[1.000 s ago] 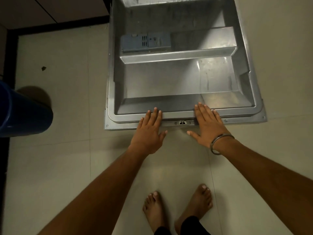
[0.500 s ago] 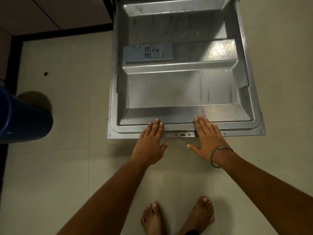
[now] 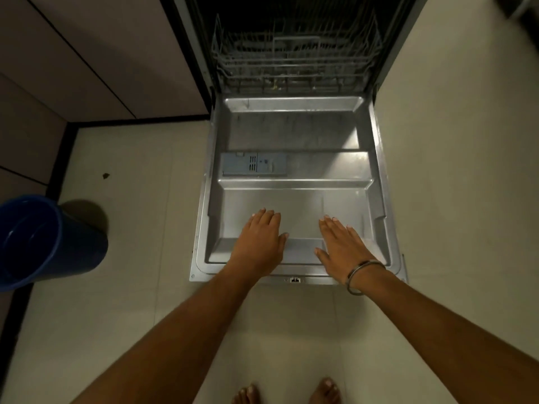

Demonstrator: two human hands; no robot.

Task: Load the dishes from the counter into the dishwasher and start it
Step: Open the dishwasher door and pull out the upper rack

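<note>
Bare feet (image 3: 285,392) stand on the tiled floor (image 3: 131,316) at 6 o'clock. Above them both arms reach forward. The left hand (image 3: 259,240) and right hand (image 3: 344,246), fingers straight and spread, lie flat over the door (image 3: 291,135), which is dropped fully open. A bangle (image 3: 361,275) circles the right wrist. A blue bin (image 3: 49,243) stands at 9 o'clock. At 12 o'clock the rack (image 3: 291,59) sits inside the dark dishwasher (image 3: 198,53).

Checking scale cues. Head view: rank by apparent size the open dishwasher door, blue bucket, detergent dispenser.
1. dishwasher door
2. blue bucket, though it looks nearer the camera
3. detergent dispenser
</note>
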